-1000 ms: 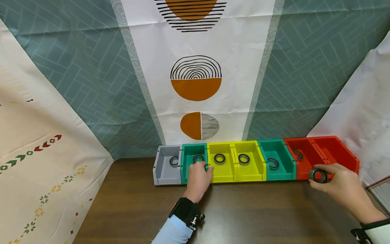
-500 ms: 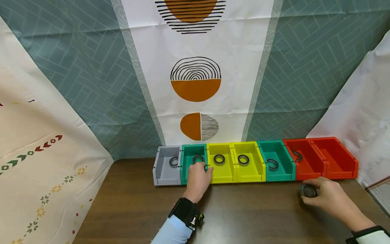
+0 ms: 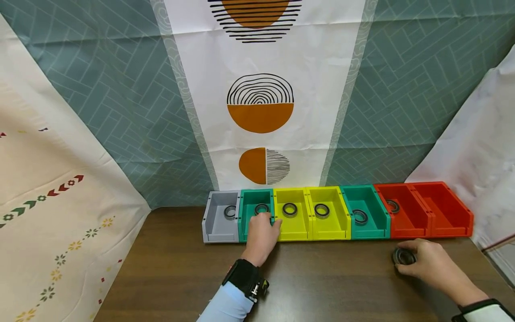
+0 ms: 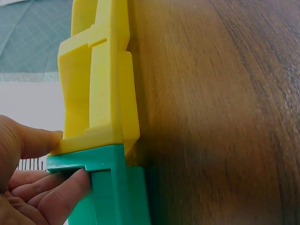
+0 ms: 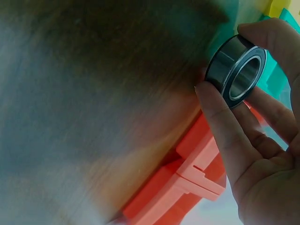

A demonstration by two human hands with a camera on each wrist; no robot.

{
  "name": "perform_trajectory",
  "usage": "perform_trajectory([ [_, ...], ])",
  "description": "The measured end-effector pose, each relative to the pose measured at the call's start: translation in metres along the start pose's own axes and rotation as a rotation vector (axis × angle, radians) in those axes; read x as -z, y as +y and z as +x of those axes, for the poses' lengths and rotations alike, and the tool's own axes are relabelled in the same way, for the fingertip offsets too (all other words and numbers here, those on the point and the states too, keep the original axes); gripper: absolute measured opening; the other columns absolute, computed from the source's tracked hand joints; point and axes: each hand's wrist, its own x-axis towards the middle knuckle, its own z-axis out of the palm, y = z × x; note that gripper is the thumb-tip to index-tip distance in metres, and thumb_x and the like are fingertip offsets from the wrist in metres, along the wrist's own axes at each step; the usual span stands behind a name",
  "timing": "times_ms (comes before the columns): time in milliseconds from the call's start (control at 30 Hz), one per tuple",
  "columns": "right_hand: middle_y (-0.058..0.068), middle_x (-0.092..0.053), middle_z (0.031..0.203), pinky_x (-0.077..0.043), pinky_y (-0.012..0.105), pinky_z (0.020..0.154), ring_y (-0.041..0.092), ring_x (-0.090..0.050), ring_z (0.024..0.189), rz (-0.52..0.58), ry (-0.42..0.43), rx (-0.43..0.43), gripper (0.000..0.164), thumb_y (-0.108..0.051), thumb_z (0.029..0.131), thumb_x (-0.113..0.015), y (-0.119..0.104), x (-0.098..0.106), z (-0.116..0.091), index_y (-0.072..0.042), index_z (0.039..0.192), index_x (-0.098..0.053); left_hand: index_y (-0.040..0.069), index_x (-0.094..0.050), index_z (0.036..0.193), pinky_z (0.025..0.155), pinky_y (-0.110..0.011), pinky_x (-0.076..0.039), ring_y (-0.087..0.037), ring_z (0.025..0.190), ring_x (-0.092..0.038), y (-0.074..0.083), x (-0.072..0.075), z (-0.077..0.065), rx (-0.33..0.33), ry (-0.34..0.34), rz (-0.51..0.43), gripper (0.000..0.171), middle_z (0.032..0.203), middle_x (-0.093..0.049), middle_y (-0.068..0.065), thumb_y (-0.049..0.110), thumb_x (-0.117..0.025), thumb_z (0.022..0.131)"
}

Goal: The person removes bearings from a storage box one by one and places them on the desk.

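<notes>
My left hand (image 3: pixel 260 239) pinches the adjoining side walls of the left green bin (image 3: pixel 244 228) and the yellow bin (image 3: pixel 293 194) beside it. In the left wrist view, the thumb lies on the yellow side and the fingers (image 4: pixel 65 199) reach into the green bin. Between thumb and fingers, my right hand (image 3: pixel 436 270) holds a ball bearing (image 5: pixel 220 68), a dark ring with a silvery inner rim. It is at the table, in front of the red bins (image 3: pixel 410 231); whether it touches the surface I cannot tell.
A grey bin (image 3: pixel 220 235), a second yellow bin (image 3: pixel 331 230) and a right green bin (image 3: pixel 370 232) complete the row. One bearing lies in each bin except the rightmost red one (image 3: pixel 446 214). The brown wooden table (image 3: pixel 322 286) extends in front; a patterned cloth (image 3: pixel 100 89) hangs behind.
My right hand has brought the bearing left and down from the front of the red bins towards the table, tilting it on the way. The left hand has stayed on the bin walls.
</notes>
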Motion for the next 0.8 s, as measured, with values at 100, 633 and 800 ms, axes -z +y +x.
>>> perform_trajectory([
  [100, -0.001, -0.063, 0.087, -0.049, 0.041, 0.070, 0.014, -0.054, 0.075, 0.004, -0.016, -0.002, 0.051, -0.037, 0.056, -0.085, 0.0002, -0.0007, 0.0006, -0.009, 0.095, -0.068, -0.001, -0.063, 0.114, 0.079, -0.034, -0.049, -0.015, 0.096, -0.057, 0.0001, -0.0002, -0.0004, 0.004, -0.005, 0.000, 0.044, 0.113, -0.061, -0.012, 0.033, -0.066, 0.087],
  [633, -0.003, -0.063, 0.086, -0.049, 0.039, 0.068, 0.010, -0.053, 0.072, 0.010, -0.018, 0.004, 0.050, -0.040, 0.058, -0.084, 0.0011, -0.0023, -0.0011, -0.011, 0.096, -0.068, -0.001, -0.061, 0.116, 0.080, -0.034, -0.048, -0.015, 0.095, -0.057, -0.0006, -0.0013, -0.0008, -0.008, -0.014, -0.014, 0.045, 0.114, -0.061, -0.013, 0.033, -0.065, 0.087],
  [800, -0.003, -0.063, 0.088, -0.049, 0.041, 0.071, 0.011, -0.055, 0.075, 0.005, -0.028, 0.020, 0.050, -0.043, 0.061, -0.082, 0.0008, -0.0021, 0.0000, -0.011, 0.097, -0.068, 0.000, -0.061, 0.116, 0.080, -0.034, -0.048, -0.015, 0.094, -0.056, 0.0000, 0.0002, -0.0005, 0.005, -0.014, -0.008, 0.045, 0.115, -0.061, -0.012, 0.033, -0.065, 0.087],
])
